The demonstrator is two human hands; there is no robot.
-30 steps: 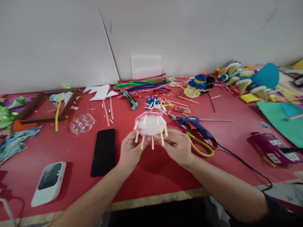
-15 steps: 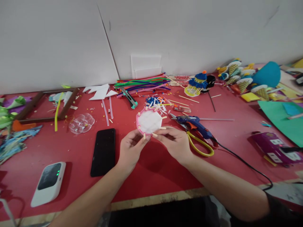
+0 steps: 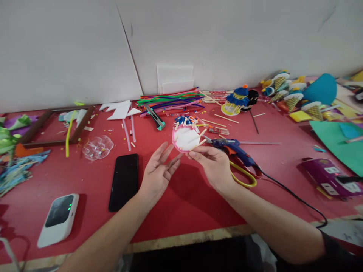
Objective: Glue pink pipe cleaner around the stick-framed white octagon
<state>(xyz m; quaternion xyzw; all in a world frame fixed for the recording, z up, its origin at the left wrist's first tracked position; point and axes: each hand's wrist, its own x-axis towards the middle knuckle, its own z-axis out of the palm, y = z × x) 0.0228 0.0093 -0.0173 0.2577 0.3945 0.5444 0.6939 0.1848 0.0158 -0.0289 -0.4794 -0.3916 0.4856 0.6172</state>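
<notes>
A round white disc with a pink edge and short wooden sticks standing around its rim [image 3: 185,139] is held up over the table. My right hand [image 3: 212,164] pinches its lower right edge between thumb and fingers. My left hand [image 3: 160,173] is apart from the disc on its lower left, fingers spread, with nothing in it. Behind the disc is a heap of small blue, orange and white cut bits [image 3: 187,120]. Just right of my right hand are a blue glue gun [image 3: 235,149] and yellow-handled scissors [image 3: 244,177], partly hidden by the hand and the gun.
On the red table [image 3: 181,215] lie a black phone [image 3: 124,183], a white device with a screen [image 3: 59,219], a clear flower-shaped tray [image 3: 98,148], a green cutter [image 3: 155,118] and pipe cleaners [image 3: 170,100]. A blue tiered piece [image 3: 237,99] stands at the back; a purple power strip [image 3: 326,175] is right.
My left hand has let go of the disc and opened. My right hand keeps hold of it; the disc has shifted slightly right and up and tilted.
</notes>
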